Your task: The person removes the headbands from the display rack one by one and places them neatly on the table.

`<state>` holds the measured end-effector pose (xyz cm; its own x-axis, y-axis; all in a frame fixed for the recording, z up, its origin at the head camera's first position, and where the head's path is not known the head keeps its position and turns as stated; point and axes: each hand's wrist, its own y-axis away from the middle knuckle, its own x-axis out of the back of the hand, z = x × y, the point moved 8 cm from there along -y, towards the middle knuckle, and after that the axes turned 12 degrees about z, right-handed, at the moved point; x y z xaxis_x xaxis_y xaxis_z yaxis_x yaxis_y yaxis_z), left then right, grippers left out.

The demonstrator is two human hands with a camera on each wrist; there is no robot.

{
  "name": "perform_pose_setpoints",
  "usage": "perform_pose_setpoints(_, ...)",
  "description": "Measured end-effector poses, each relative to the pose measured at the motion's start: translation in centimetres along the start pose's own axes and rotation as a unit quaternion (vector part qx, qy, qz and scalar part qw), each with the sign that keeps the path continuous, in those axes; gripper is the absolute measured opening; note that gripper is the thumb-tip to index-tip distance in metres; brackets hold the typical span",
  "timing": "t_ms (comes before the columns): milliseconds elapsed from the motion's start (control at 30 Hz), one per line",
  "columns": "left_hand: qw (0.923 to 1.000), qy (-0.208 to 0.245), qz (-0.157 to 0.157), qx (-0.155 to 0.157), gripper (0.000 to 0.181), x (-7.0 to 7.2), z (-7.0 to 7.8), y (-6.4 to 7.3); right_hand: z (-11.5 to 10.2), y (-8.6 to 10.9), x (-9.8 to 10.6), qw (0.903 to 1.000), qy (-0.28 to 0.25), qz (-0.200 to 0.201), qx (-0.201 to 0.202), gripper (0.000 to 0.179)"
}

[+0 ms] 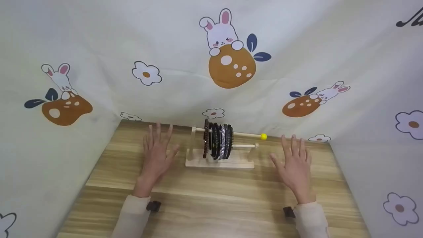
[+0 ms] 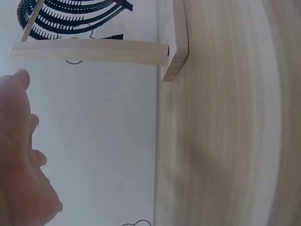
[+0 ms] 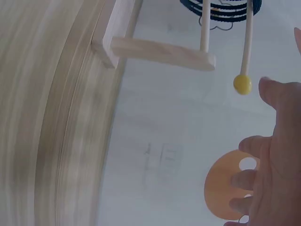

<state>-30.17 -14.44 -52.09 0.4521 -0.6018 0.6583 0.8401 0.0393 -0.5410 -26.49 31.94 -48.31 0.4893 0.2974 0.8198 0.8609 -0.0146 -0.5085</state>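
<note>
Several dark and glittery headbands (image 1: pixel 218 140) hang side by side on a small wooden rack (image 1: pixel 219 162), which stands at the back of the table. One of the rack's rods ends in a yellow ball (image 1: pixel 263 136). To the left of the rack, my left hand (image 1: pixel 157 158) has its fingers spread and holds nothing. My right hand (image 1: pixel 294 165) is likewise spread, to the right of the rack, apart from the yellow ball. In the left wrist view a rack post (image 2: pixel 94 51) stands beyond the thumb. The right wrist view shows the thumb near the ball (image 3: pixel 242 84).
A wood-grain table (image 1: pixel 211 205) lies under both hands. Pale cloth (image 1: pixel 172 29) printed with rabbits, fruit and flowers rises behind the rack and along both sides. Each sleeve has a dark clip-like piece (image 1: pixel 153 206) near the wrist.
</note>
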Motion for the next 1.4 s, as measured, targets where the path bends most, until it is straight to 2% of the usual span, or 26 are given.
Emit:
perform_pose_setpoints(167, 0.9995, 0.020, -0.005, 0.025, 0.076, -1.0, 0.6, 0.8, -1.3, 0.7, 0.3, 0.9990, -0.026, 0.037, -0.007, 0.076)
perform_pose_setpoints(333, 0.9966, 0.066, 0.010, 0.049, 0.071, -1.9, 1.5, 1.5, -2.8, 1.4, 0.4, 0.9941, -0.067, 0.084, -0.016, 0.071)
perform_pose_setpoints(567, 0.9859, 0.142, 0.036, 0.081, 0.065, -3.9, 2.4, 2.2, -4.4, 2.2, 0.8, 0.9756, -0.119, 0.184, -0.009, 0.064)
perform_pose_setpoints(867, 0.9674, 0.199, 0.044, 0.150, 0.058, -5.7, 2.6, 2.6, -6.7, 3.1, 0.3, 0.9509, -0.190, 0.244, 0.006, 0.051)
perform_pose_setpoints(1033, 0.9527, 0.247, 0.048, 0.170, 0.054, -6.8, 2.7, 3.0, -8.0, 3.4, -0.4, 0.9413, -0.226, 0.250, 0.000, 0.045)
perform_pose_setpoints(1133, 0.9423, 0.278, 0.049, 0.180, 0.053, -7.5, 2.5, 3.3, -8.6, 3.1, -0.9, 0.9352, -0.264, 0.235, -0.017, 0.042)
perform_pose_setpoints(1233, 0.9353, 0.299, 0.056, 0.181, 0.053, -8.0, 2.3, 3.6, -9.2, 2.5, -1.5, 0.9268, -0.305, 0.216, -0.038, 0.038)
perform_pose_setpoints(1333, 0.9321, 0.311, 0.059, 0.177, 0.055, -8.4, 2.2, 3.8, -9.6, 1.9, -2.1, 0.9146, -0.347, 0.198, -0.061, 0.032)
perform_pose_setpoints(1400, 0.9327, 0.311, 0.060, 0.172, 0.057, -8.7, 2.1, 3.9, -9.8, 1.5, -2.6, 0.9045, -0.376, 0.185, -0.080, 0.029)
